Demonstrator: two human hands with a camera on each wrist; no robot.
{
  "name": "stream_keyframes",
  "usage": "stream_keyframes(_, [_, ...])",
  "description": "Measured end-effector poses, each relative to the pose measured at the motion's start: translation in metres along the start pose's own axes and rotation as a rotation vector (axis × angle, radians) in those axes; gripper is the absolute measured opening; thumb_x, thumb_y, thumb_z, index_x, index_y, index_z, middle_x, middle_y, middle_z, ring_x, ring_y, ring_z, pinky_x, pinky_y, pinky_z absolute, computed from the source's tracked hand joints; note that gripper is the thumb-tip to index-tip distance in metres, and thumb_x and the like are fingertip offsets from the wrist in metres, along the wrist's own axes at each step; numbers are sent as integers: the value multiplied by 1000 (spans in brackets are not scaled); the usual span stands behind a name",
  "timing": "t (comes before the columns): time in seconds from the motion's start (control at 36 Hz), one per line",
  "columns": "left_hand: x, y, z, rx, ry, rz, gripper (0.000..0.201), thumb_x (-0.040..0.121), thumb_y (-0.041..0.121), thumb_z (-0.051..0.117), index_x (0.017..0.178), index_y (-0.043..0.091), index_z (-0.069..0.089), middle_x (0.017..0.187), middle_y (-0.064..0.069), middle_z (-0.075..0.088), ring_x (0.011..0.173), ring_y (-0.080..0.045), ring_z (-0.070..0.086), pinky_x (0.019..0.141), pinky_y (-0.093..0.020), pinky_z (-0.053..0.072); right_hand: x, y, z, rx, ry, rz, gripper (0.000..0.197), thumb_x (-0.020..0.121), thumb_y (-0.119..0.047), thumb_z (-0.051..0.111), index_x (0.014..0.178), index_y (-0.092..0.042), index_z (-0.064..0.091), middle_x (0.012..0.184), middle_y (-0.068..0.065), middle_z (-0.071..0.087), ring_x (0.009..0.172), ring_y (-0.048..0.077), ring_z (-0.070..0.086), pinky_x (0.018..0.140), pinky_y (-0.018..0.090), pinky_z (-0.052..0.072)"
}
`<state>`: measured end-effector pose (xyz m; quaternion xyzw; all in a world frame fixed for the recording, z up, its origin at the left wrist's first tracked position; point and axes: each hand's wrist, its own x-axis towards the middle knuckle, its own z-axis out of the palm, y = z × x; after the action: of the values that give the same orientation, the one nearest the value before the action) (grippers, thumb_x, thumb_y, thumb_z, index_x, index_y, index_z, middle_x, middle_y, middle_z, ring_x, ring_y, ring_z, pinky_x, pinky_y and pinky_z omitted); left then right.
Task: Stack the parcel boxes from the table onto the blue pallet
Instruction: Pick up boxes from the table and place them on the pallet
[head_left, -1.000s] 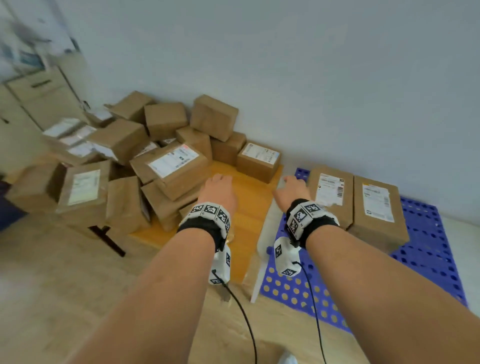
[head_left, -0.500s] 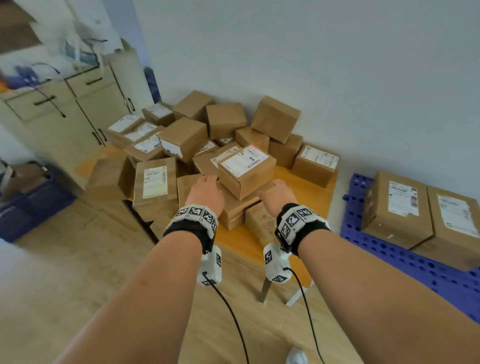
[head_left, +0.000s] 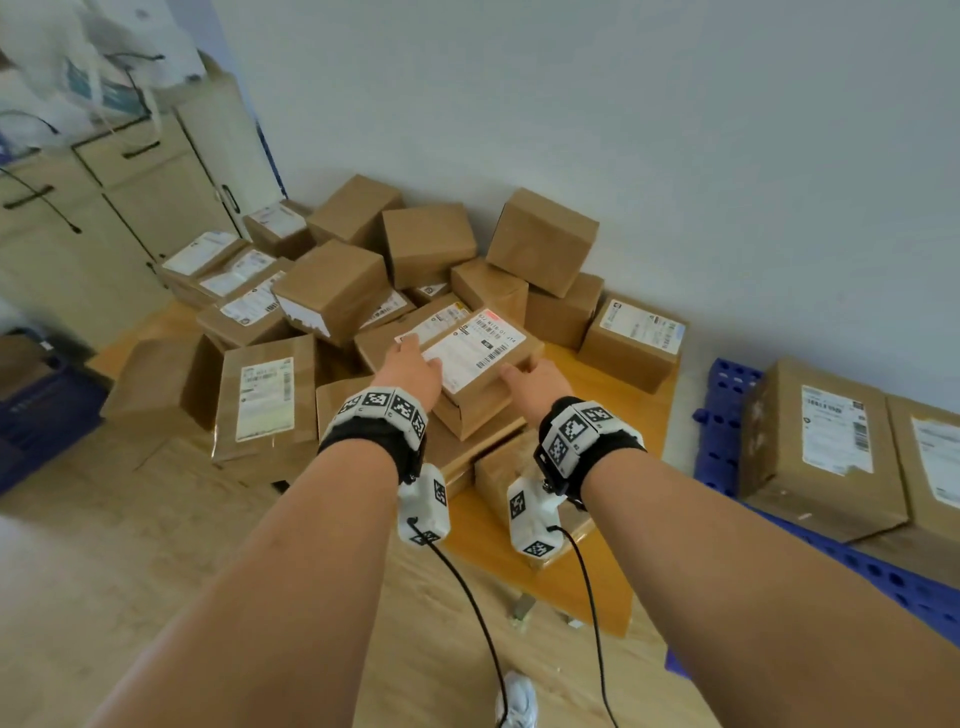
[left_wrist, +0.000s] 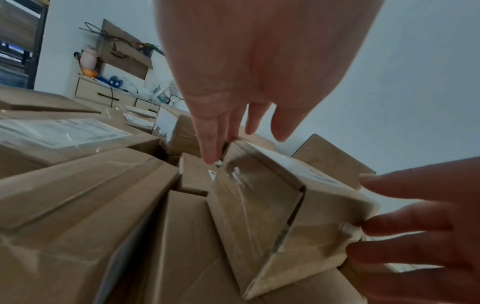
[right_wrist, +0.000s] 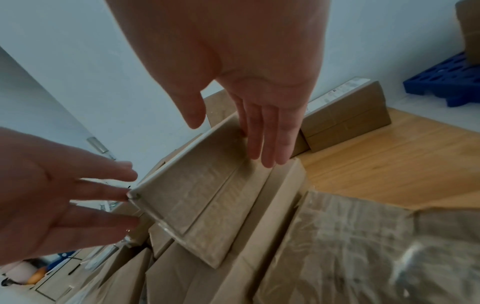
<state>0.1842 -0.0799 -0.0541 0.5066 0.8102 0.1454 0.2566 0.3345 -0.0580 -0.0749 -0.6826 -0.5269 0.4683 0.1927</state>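
Several brown parcel boxes lie heaped on the wooden table (head_left: 618, 415). The top labelled box (head_left: 483, 353) (left_wrist: 259, 205) (right_wrist: 202, 195) sits tilted on the pile. My left hand (head_left: 413, 364) (left_wrist: 221, 127) touches its left far corner with straight fingers. My right hand (head_left: 532, 382) (right_wrist: 265, 133) lies flat against its right side, fingers straight. Neither hand curls round the box. The blue pallet (head_left: 722, 431) (right_wrist: 446, 82) lies on the floor to the right and carries two labelled boxes (head_left: 815, 447) side by side.
A pale cabinet (head_left: 130, 208) with clutter on top stands at the left by the table. A dark blue crate (head_left: 36, 410) sits on the floor at far left. The white wall runs behind the pile and pallet. My shoe (head_left: 517, 701) is on the wooden floor.
The view has swung left from the pallet to the table. Both hands have moved forward from the pile's front edge onto the top labelled box and now touch its two sides.
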Motion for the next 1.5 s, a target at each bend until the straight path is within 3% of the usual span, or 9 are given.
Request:
stream_keyframes(0.11, [11,9,8,1,58,20,39,99,24,44,134,9,45,136,-17,48,120,-34,50,97,-40,42,18,1,-7,38,23,34,62,92,-51,54,137,-11,44,124,7,62,101,25,63,84,37,54])
stream_keyframes(0.19, [16,23,11,-49,60,48,38,99,19,43,136,11,47,138,-14,45,119,-30,52,98,-37,41,26,1,-13,50,33,83,56,93,-49,54,133,-11,47,118,9,65,100,27,65,73,34,53])
stream_keyframes(0.39, [20,63,23,-62,7,194,32,97,15,42,123,10,60,124,-10,58,109,-27,57,89,-33,44,44,7,-41,103,120,138,51,95,-44,52,130,-7,46,121,12,62,103,31,63,89,44,54])
stream_keyframes(0.78, [12,95,80,30,-355,325,32,96,8,41,123,10,58,122,-13,60,107,-27,57,84,-32,43,42,64,-89,6,259,234,41,96,-32,51,127,-6,50,109,12,64,92,30,63,80,41,55])
stream_keyframes(0.94, [6,86,84,73,-434,340,49,96,11,41,145,16,40,146,-8,44,130,-27,45,107,-39,38,32,73,-84,-91,246,241,29,95,-18,50,122,-9,53,101,10,61,87,27,60,67,32,45])
stream_keyframes(1.22, [10,49,55,227,-351,305,43,101,10,35,143,13,43,148,-9,42,132,-27,43,108,-35,36,7,68,-66,-244,296,336,35,96,-22,51,127,-6,54,118,15,62,100,31,62,70,33,44])
stream_keyframes(1.33, [13,26,42,291,-339,280,40,100,8,37,140,6,43,145,-13,44,132,-29,43,109,-35,34,-3,59,-56,-220,292,280,27,99,-14,41,119,-3,55,120,16,60,106,32,58,88,38,49])
stream_keyframes(1.39, [13,17,36,348,-355,252,40,101,7,35,140,3,42,147,-14,41,134,-28,40,109,-33,32,-9,50,-50,-198,297,228,23,98,-12,45,115,-5,58,118,16,61,102,30,59,81,34,48])
stream_keyframes(1.5, [12,-2,24,434,-307,236,39,100,7,37,137,5,47,141,-15,47,127,-30,47,105,-35,39,-22,32,-31,-162,274,158,35,98,-14,47,131,-6,51,128,13,56,102,25,55,77,30,42])
